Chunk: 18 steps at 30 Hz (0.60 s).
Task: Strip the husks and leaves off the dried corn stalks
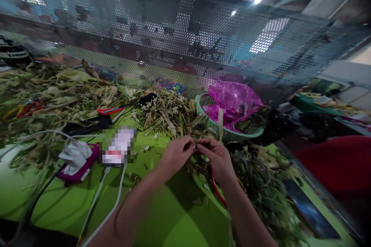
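Observation:
My left hand point(179, 153) and my right hand point(215, 157) meet over the green tabletop point(165, 208), their fingertips pinched close together. Between them is a small brownish piece of dried plant, too small to make out clearly. A pale dry leaf strip point(220, 123) stands up just behind my right hand. Under my right wrist shows a curved red handle point(216, 190); the rest of that tool is hidden. Right behind my fingers lies a heap of dried stems and leaves point(168, 112).
A green basket point(240, 136) holds a magenta plastic bag point(234, 100). Greener plant matter point(269, 189) and a dark-screened device point(311, 210) lie right. Left are a blurred phone point(118, 148), white cables, a magenta power block point(78, 170) and a red-handled tool point(110, 110). A perforated metal panel point(162, 38) stands behind.

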{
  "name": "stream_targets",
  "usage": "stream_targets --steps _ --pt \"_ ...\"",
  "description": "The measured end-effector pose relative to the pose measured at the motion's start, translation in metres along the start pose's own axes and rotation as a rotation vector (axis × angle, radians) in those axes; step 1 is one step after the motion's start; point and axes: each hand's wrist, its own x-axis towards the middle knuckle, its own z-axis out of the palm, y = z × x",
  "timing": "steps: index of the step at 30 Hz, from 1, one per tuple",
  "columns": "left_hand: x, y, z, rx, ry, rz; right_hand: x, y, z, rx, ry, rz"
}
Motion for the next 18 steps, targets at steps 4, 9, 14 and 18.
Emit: stream_targets --steps 4,9,14,18 --pt "0.000 0.000 0.001 -0.126 0.005 -0.088 0.000 0.003 -0.001 -0.151 0.012 -0.172" --pt "0.003 -0.002 0.001 -0.323 -0.019 -0.213 -0.002 0.000 0.000 -0.396 0.017 -0.368" --pt "0.007 -0.008 -0.004 -0.267 -0.096 -0.178 -0.001 -0.003 -0.001 -0.510 -0.013 -0.403" --pt "0.009 -0.013 -0.019 -0.086 -0.142 -0.155 -0.001 -0.002 -0.003 -0.514 0.059 -0.382"
